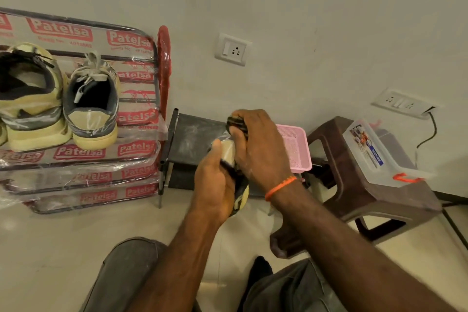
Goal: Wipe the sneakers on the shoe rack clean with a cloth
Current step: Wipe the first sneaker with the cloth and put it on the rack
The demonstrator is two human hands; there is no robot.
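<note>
Shiny plastic, soft shoes

The shoe rack (141, 33) at left wears glossy plastic wrap; the pink basket (297, 149) is plastic mesh.

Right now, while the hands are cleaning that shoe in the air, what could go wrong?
1. The sneaker is held off the floor by the left hand alone, so hard rubbing by the right hand with the dark cloth might knock it loose.
2. The pink basket sits right behind the right hand, so a wide wipe could bump it.

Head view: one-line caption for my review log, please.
Left hand holds a sneaker while right hand rubs it with a cloth, beside the rack.
</note>
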